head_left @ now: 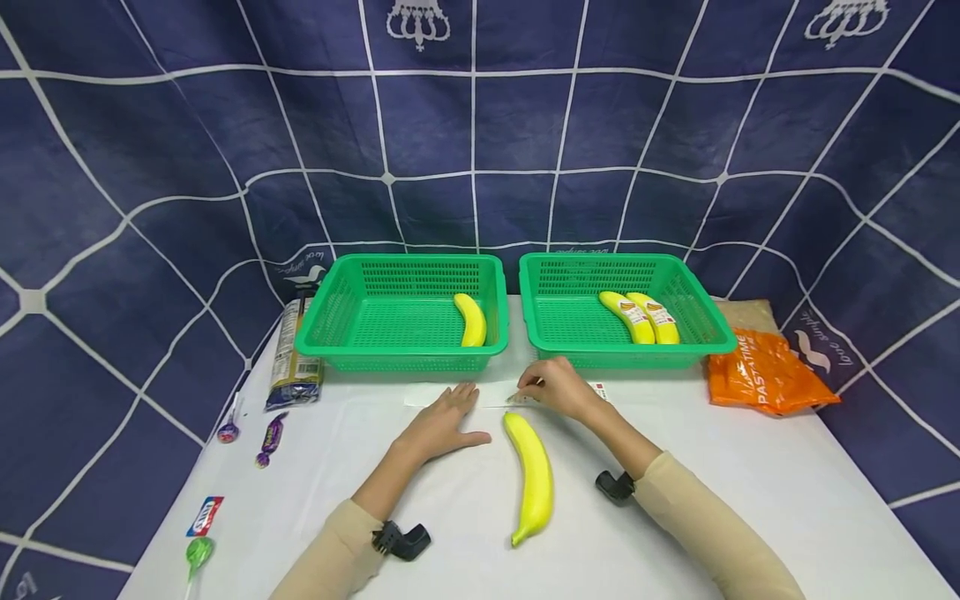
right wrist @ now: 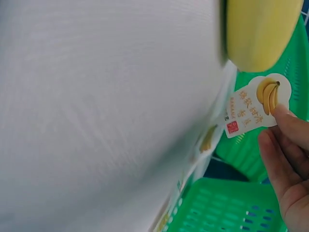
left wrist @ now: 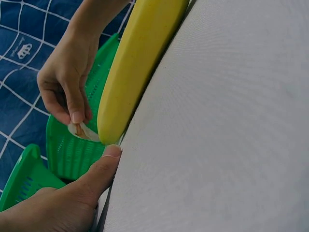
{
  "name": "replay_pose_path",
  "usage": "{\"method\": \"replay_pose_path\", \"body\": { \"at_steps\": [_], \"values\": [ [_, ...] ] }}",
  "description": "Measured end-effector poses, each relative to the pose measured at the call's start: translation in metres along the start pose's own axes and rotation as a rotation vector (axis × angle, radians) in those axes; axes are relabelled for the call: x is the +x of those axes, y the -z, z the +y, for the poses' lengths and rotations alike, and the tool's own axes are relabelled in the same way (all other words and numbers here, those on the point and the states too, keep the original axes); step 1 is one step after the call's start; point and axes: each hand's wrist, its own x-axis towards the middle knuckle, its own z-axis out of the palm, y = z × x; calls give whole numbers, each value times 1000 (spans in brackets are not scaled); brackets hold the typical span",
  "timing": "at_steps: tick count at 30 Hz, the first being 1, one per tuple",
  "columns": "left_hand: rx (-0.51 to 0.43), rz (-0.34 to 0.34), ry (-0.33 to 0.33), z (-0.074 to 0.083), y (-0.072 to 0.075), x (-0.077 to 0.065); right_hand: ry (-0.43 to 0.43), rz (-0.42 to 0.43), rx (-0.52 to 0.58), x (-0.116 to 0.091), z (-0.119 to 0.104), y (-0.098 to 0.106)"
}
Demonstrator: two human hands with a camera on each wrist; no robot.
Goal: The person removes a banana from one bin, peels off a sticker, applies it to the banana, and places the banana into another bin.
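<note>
My left hand [head_left: 442, 425] rests with fingers spread on a white label strip [head_left: 495, 393] lying across the table. At the strip's right part, my right hand [head_left: 558, 387] pinches a sticker [right wrist: 256, 104] printed with bananas and lettering, between thumb and fingers. The sticker appears partly lifted; whether its edge still touches the strip I cannot tell. A yellow banana [head_left: 534, 479] without a visible label lies on the table just in front of the strip, between my forearms.
The left green basket [head_left: 405, 360] holds a banana [head_left: 472, 321]; the right green basket [head_left: 630, 357] holds two labelled bananas [head_left: 628, 317]. An orange pasta bag [head_left: 765, 375] lies at right. A dark-ended packet [head_left: 295, 367], lollipops [head_left: 199, 552] and wrapped sweets [head_left: 272, 435] lie at left.
</note>
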Motion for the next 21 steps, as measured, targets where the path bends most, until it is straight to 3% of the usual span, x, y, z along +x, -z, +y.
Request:
{"method": "replay_pose_path", "body": {
  "at_steps": [10,21],
  "values": [
    [39,34,-65,-4,-2,3,-72,106,45,-10,-4,18],
    [44,64,-75,2,1,3,-101,155,53,-18,-6,19]
  ]
}}
